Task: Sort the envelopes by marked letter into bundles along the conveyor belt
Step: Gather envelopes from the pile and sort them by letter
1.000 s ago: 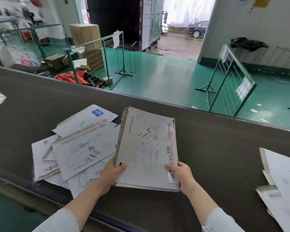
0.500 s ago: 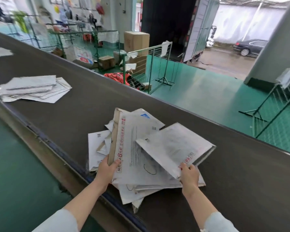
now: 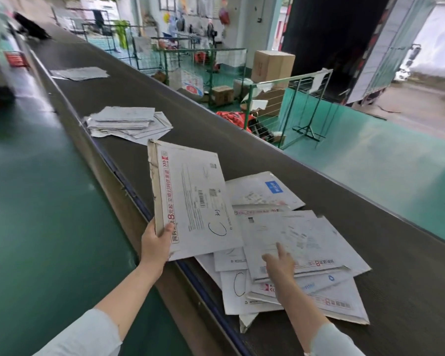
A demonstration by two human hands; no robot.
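Lifted clear now, the held stack (image 3: 190, 199) rides tilted in the left hand (image 3: 156, 242), thumb clamped on its near corner, long axis pointing up the conveyor belt (image 3: 216, 129) toward the far bundle (image 3: 129, 123). Right hand (image 3: 279, 263), fingers loose, rests on the flat, creased paper pile (image 3: 293, 253).

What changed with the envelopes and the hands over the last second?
The left hand now holds the envelope stack alone, lifted off the loose pile. The right hand let go and reaches onto that pile. The farther bundle lies unmoved on the conveyor belt.
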